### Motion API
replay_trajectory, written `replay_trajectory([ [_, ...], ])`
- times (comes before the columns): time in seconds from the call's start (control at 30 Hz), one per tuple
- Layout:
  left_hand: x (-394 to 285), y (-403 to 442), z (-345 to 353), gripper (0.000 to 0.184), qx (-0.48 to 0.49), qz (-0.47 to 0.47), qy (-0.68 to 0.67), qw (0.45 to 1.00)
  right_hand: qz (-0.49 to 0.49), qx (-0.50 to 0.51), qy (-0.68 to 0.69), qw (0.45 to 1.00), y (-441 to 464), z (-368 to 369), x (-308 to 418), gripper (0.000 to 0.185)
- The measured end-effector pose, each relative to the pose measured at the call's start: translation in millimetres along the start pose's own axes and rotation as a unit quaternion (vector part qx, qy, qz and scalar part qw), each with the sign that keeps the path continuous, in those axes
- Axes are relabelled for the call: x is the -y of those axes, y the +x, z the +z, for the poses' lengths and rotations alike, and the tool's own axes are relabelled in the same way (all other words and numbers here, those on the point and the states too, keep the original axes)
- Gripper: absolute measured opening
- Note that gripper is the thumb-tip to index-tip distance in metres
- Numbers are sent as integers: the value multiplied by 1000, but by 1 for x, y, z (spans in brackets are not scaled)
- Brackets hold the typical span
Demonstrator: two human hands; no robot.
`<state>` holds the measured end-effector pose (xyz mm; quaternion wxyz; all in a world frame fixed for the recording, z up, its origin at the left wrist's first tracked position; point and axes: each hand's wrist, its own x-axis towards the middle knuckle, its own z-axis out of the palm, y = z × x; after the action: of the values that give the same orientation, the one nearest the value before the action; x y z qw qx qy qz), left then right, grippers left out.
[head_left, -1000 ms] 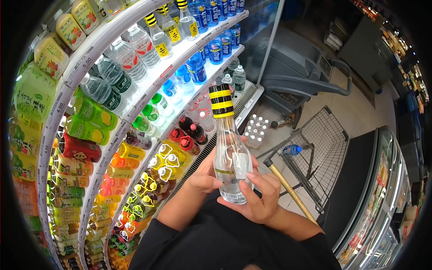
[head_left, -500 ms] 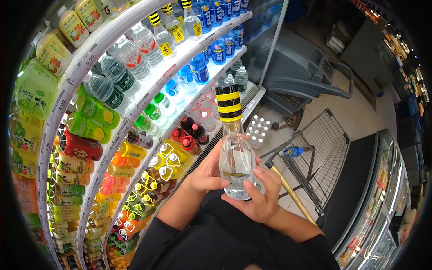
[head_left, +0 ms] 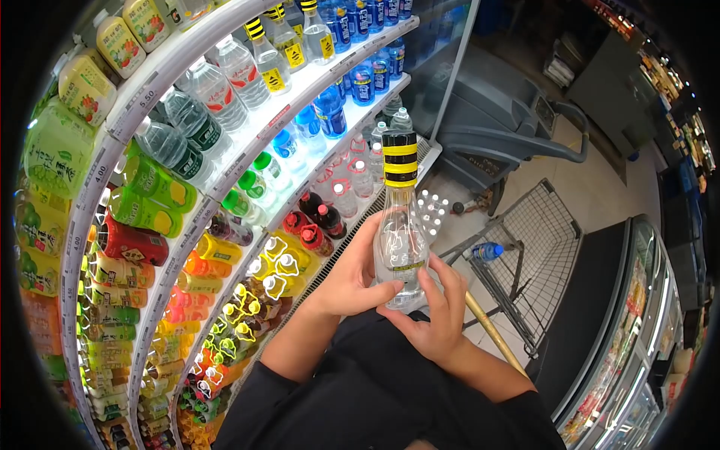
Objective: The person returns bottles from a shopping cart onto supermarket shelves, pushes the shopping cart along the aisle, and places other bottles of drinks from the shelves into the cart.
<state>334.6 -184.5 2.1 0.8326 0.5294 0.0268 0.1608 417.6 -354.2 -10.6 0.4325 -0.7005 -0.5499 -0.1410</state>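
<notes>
Clear bottle [head_left: 401, 240] held in both hands, striped cap away from the body

At the left, beside the stocked cooler shelves [head_left: 124, 124], the left hand [head_left: 352, 274] is closed round the bottle's left side, thumb across its lower front. That thumb would do best pressed lightly, since smooth, curved walls could slip or flex under a hard squeeze. The bottle is in front of the person's dark top [head_left: 360, 382], its long axis running nearly straight up the view: striped cap [head_left: 400, 161] at the far end, base towards the body. How steeply it leans is hard to tell. On the right, the right hand [head_left: 442, 322] has its fingers and thumb on the lower side near the base; support there should steady any small turn, with the fingertips clear of the printing. Further right is a wire cart [head_left: 551, 232] with a blue bottle [head_left: 489, 251], well apart from both hands.
</notes>
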Motion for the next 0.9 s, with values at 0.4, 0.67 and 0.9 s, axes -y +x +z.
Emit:
replay_trajectory([
  [0.4, 11, -2, 2, 96, -45, 18, 167, 985, 43, 21, 30, 998, -3, -1, -9, 90],
  [0.67, 9, 1, 14, 95, -79, 49, 221, 971, 75, 29, 51, 995, -9, 2, -14, 89],
  [0.9, 14, 2, 14, 96, -72, 89, 311, 944, 105, 66, 68, 990, -14, 3, -19, 95],
])
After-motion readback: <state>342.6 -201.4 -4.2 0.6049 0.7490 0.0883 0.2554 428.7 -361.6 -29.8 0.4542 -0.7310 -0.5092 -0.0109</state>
